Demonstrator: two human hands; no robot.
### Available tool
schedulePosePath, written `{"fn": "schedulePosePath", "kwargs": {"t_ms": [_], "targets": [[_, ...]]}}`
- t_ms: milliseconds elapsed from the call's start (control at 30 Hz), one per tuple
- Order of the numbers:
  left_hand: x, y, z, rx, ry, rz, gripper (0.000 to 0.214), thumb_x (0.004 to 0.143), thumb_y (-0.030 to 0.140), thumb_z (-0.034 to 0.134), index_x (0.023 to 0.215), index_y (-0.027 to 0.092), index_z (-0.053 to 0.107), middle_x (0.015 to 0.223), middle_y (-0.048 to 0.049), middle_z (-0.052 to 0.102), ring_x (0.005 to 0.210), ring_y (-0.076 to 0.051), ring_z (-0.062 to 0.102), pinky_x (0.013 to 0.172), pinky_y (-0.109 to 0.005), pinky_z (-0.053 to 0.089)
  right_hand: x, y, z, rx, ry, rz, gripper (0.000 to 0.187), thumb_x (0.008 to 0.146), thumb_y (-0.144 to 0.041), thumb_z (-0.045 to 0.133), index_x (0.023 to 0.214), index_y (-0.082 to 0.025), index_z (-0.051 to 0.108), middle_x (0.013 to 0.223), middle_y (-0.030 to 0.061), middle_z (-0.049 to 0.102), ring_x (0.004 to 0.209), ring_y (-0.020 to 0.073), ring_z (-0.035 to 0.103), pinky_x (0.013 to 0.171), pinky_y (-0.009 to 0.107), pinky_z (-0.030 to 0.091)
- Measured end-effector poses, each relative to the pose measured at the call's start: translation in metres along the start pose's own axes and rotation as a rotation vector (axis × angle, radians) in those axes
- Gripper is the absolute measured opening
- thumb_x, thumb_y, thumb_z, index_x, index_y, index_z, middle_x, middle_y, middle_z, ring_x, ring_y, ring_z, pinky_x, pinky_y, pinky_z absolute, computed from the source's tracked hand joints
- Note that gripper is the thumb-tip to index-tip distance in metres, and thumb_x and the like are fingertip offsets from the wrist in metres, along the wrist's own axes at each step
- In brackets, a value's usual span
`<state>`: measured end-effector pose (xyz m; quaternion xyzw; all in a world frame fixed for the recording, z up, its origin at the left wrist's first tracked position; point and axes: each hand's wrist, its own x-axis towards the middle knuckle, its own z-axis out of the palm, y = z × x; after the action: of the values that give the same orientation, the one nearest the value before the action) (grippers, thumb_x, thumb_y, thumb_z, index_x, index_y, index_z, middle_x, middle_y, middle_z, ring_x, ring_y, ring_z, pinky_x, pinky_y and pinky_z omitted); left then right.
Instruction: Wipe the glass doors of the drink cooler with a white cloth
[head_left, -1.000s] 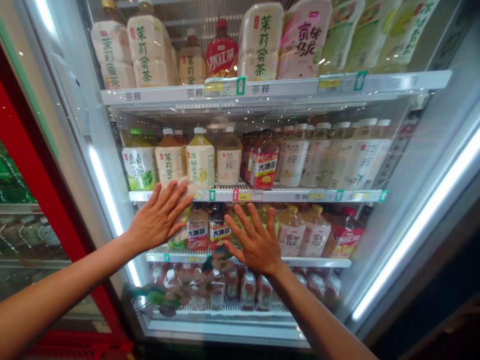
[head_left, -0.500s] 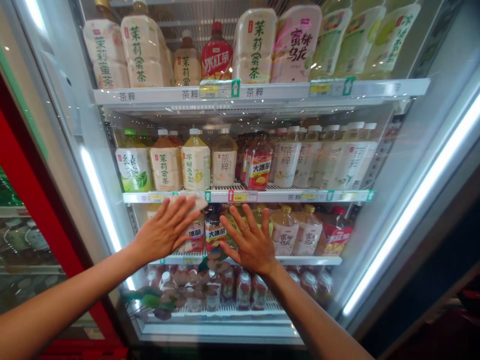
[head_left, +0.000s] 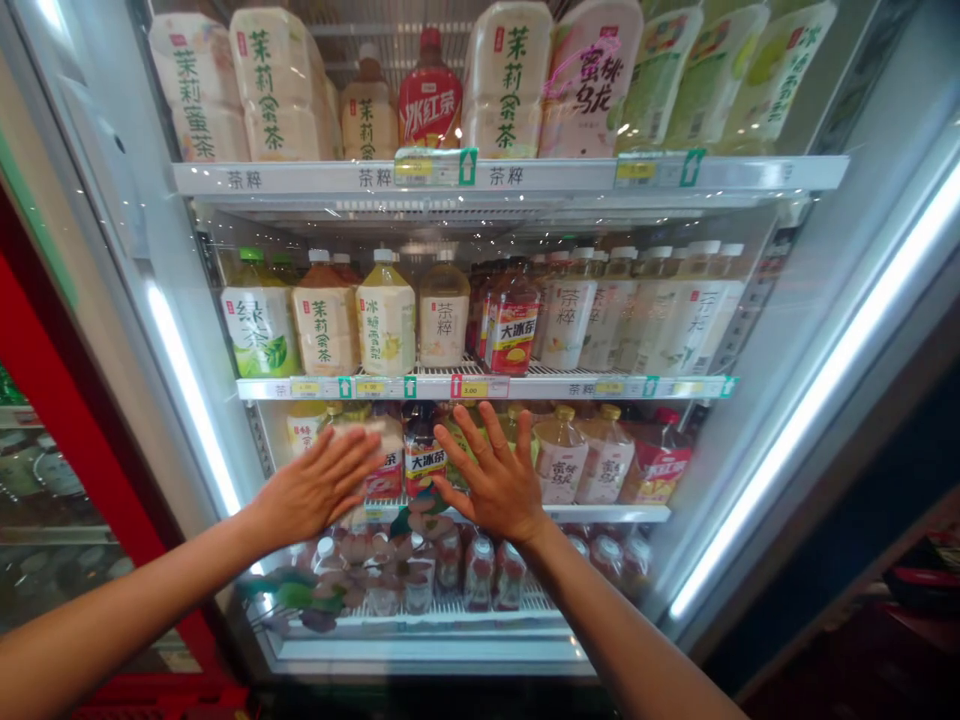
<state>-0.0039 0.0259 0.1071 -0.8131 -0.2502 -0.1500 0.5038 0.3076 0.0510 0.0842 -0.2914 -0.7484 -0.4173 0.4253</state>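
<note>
Two hands at the glass front of a lit drinks cooler.
The left hand (head_left: pixel 319 490) lies flat, fingers stretched out and close together, over a pale, blurred cloth (head_left: pixel 385 432) that peeps out beyond its fingertips against the glass door (head_left: pixel 517 226); the right hand (head_left: pixel 495 478), just beside it, is spread wide with nothing in its grasp, though whether its palm touches the glass cannot be told. Behind the pane, labelled bottles (head_left: pixel 511 325) stand on white shelves (head_left: pixel 547 387).
</note>
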Motion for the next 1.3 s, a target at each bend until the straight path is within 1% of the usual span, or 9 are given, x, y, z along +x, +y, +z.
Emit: {"fn": "schedulePosePath", "kwargs": {"t_ms": [133, 333, 567, 633, 800, 900, 1033, 1167, 1300], "targets": [[-0.009, 0.016, 0.003, -0.018, -0.026, 0.203, 0.065, 0.101, 0.041, 0.044, 0.162, 0.026, 0.027, 0.174, 0.0056, 0.008, 0.162, -0.014, 0.002, 0.133, -0.034, 0.008, 0.001, -0.001, -0.001, 0.013, 0.009, -0.001, 0.082, 0.097, -0.051, 0.062, 0.165, -0.024, 0.025, 0.167, 0.0061, 0.033, 0.162, 0.0270, 0.011, 0.131, 0.062, 0.000], [0.051, -0.049, -0.019, 0.039, 0.026, -0.224, 0.083, 0.102, 0.049, 0.043, 0.165, 0.013, 0.002, 0.174, -0.0134, 0.004, 0.161, -0.029, -0.005, 0.133, -0.054, 0.005, -0.001, 0.000, 0.001, 0.009, 0.016, 0.004, 0.083, 0.095, -0.051, 0.065, 0.164, -0.024, 0.027, 0.166, 0.0068, 0.037, 0.162, 0.0276, 0.012, 0.131, 0.063, 0.000], [0.027, 0.020, 0.004, 0.011, 0.000, 0.179, 0.066, 0.102, 0.045, 0.044, 0.162, 0.026, 0.027, 0.174, 0.0052, 0.013, 0.162, -0.014, 0.001, 0.134, -0.033, 0.005, -0.002, 0.000, 0.002, 0.053, 0.026, -0.012, 0.086, 0.099, -0.037, 0.058, 0.167, -0.017, 0.009, 0.166, 0.0110, 0.036, 0.161, 0.0290, 0.015, 0.129, 0.069, 0.006], [0.045, 0.004, -0.003, 0.016, 0.016, 0.184, 0.067, 0.103, 0.045, 0.041, 0.163, 0.024, 0.023, 0.174, 0.0035, 0.011, 0.162, -0.015, 0.000, 0.134, -0.035, 0.004, -0.002, -0.001, -0.001, 0.070, 0.008, -0.020, 0.085, 0.099, -0.030, 0.054, 0.167, -0.017, 0.005, 0.167, 0.0120, 0.035, 0.161, 0.0292, 0.017, 0.128, 0.070, 0.010], [0.121, -0.040, -0.025, 0.067, 0.075, -0.168, 0.083, 0.102, 0.050, 0.043, 0.164, 0.009, 0.006, 0.173, -0.0170, 0.002, 0.161, -0.031, -0.005, 0.133, -0.054, 0.007, -0.016, 0.025, -0.026, 0.131, -0.021, -0.017, 0.084, 0.097, -0.024, 0.051, 0.167, -0.017, 0.004, 0.169, 0.0127, 0.031, 0.160, 0.0280, 0.020, 0.129, 0.066, 0.014], [0.123, 0.004, -0.012, 0.065, 0.061, -0.023, 0.082, 0.099, 0.051, 0.047, 0.164, 0.009, 0.017, 0.174, -0.0146, 0.006, 0.162, -0.030, -0.003, 0.134, -0.050, 0.004, -0.031, 0.061, -0.040, 0.033, -0.002, 0.092, 0.083, 0.097, -0.027, 0.053, 0.167, -0.019, 0.008, 0.172, 0.0128, 0.022, 0.161, 0.0305, 0.014, 0.128, 0.069, 0.010], [0.099, 0.059, 0.007, 0.052, 0.040, 0.244, 0.068, 0.094, 0.051, 0.054, 0.157, 0.029, 0.041, 0.173, 0.0092, 0.016, 0.162, -0.014, -0.004, 0.135, -0.032, 0.003, -0.046, 0.094, -0.041, -0.097, -0.023, 0.095, 0.086, 0.097, -0.034, 0.055, 0.167, -0.017, 0.008, 0.173, 0.0138, 0.018, 0.162, 0.0310, 0.011, 0.129, 0.067, 0.011], [0.137, 0.009, -0.014, 0.046, -0.004, 0.219, 0.079, 0.097, 0.054, 0.049, 0.165, 0.023, 0.020, 0.174, -0.0005, 0.016, 0.163, -0.019, 0.001, 0.135, -0.041, 0.007, -0.050, 0.096, -0.033, -0.122, -0.006, 0.099, 0.085, 0.098, -0.038, 0.052, 0.167, -0.014, 0.010, 0.171, 0.0150, 0.024, 0.162, 0.0311, 0.013, 0.129, 0.067, 0.010], [0.182, -0.026, -0.027, -0.016, 0.027, -0.056, 0.086, 0.101, 0.055, 0.041, 0.165, 0.018, -0.004, 0.175, -0.0124, 0.003, 0.162, -0.031, -0.002, 0.132, -0.057, 0.011, -0.050, 0.093, -0.033, -0.123, -0.035, 0.113, 0.081, 0.098, -0.041, 0.051, 0.166, -0.014, 0.017, 0.171, 0.0138, 0.027, 0.162, 0.0303, 0.010, 0.130, 0.064, 0.007]]}}
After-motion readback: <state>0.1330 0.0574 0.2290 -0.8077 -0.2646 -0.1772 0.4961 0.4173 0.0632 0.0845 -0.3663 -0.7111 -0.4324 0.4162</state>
